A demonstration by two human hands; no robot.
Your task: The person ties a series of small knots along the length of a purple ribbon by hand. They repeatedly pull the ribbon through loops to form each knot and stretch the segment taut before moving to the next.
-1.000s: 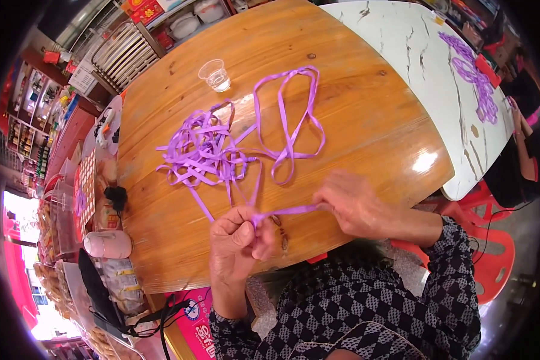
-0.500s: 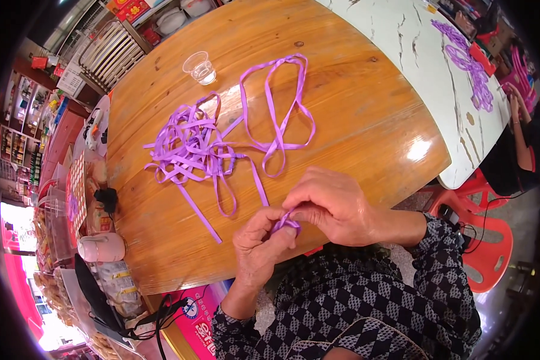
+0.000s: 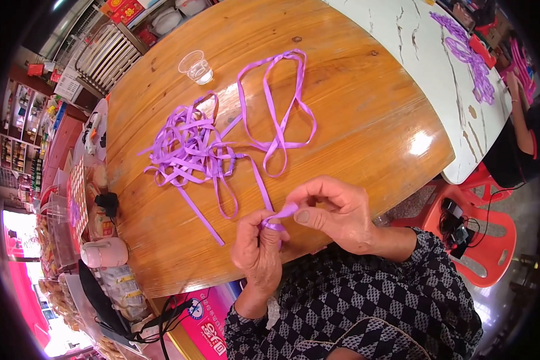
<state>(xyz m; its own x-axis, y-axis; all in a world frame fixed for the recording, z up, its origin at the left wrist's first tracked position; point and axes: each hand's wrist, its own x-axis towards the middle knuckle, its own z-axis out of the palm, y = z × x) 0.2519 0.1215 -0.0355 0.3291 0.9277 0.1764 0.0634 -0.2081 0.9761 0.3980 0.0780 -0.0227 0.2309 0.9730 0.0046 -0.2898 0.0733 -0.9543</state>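
Observation:
My left hand [image 3: 258, 246] pinches a purple ribbon [image 3: 274, 224] that forms a small loop around its fingertips. A short length of this ribbon rises from the loop to my right hand [image 3: 337, 215], where it lies between the thumb and index fingertips. The ribbon's longer part trails from my left hand up the wooden table to a tangled heap of purple ribbon [image 3: 189, 144]. To the right of that heap, a ribbon strand [image 3: 309, 114] lies spread in wide loops.
A clear plastic cup [image 3: 196, 67] stands beyond the heap on the wooden table [image 3: 354, 120]. A white marbled table [image 3: 456, 126] adjoins at right, bearing more purple ribbon [image 3: 477, 69]; another person's arm [image 3: 519, 117] is beside it. A pink mug-like container [image 3: 105, 252] sits left, a red stool [image 3: 492, 240] right.
My hands have moved slightly apart, the right fingers opening out from a tight pinch beside the left. More of the ribbon loop and its short length now shows between them.

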